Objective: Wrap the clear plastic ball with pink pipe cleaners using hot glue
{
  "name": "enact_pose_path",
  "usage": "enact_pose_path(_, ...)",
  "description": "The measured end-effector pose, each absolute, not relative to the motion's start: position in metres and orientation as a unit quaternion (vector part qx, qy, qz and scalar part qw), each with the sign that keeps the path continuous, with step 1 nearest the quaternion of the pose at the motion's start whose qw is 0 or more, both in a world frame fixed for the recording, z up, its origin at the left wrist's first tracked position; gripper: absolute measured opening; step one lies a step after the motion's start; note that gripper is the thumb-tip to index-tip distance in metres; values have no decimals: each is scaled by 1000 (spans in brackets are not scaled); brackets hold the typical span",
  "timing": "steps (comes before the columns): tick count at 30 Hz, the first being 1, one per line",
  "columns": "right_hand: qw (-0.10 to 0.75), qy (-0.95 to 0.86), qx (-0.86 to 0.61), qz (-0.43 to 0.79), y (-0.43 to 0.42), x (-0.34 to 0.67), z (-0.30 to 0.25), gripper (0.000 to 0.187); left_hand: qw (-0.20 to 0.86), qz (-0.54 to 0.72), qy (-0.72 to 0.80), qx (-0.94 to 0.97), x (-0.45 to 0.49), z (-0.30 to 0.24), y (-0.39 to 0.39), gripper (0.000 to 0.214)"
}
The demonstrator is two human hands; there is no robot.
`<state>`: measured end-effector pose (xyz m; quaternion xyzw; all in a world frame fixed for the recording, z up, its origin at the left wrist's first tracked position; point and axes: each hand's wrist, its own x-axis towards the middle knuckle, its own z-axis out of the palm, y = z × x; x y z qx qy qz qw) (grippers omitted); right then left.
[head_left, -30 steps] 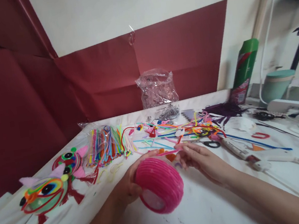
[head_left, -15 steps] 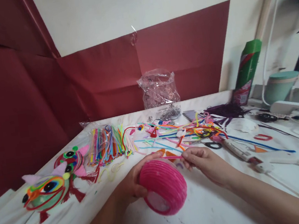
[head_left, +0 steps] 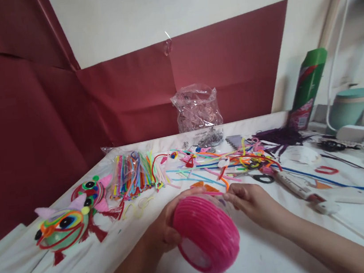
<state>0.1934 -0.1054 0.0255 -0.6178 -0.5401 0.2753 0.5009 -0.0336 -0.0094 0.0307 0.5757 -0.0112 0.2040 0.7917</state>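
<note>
A round, hollow-looking form wrapped in rows of bright pink pipe cleaner (head_left: 210,233) is tilted above the table, with a pale uncovered patch at its lower left. My left hand (head_left: 168,223) grips it from the left, thumb on the near side and fingers over the top. At its upper right, my right hand (head_left: 249,199) pinches the loose end of a pink pipe cleaner (head_left: 213,193) that runs along the rim. The far side of the form is mostly hidden.
Two colourful animal-face crafts (head_left: 63,228) lie at left, near a bundle of pipe cleaners (head_left: 133,174). Scissors (head_left: 261,178), a glue gun (head_left: 297,186) and loose pipe cleaners spread behind and right. A green can (head_left: 310,88) stands at the back right.
The pink form has tilted and shifted slightly right and down in the view. My right hand has slid a little right, still pinching the pipe cleaner. The whole view has shifted slightly.
</note>
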Motion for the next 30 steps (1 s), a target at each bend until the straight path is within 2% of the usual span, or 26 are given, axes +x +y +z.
enact_pose_path(3, 516, -529, -618, 267, -107, 188, 26, 56, 788, 223, -20, 573, -34, 29, -11, 102)
enact_pose_path(10, 550, -487, -575, 360, -104, 175, 20, 59, 752, 259, 0, 606, -38, 35, -8, 98)
enact_pose_path(16, 605, -478, -579, 264, -105, 189, 27, 53, 718, 203, 3, 665, -38, 31, 2, 101)
enact_pose_path(23, 516, -550, -517, 404, -108, 182, 27, 54, 654, 148, -28, 741, -26, 16, 3, 111)
enact_pose_path(30, 487, -569, -520, 410, -106, 186, 26, 59, 598, 171, -15, 783, -29, 23, 5, 105)
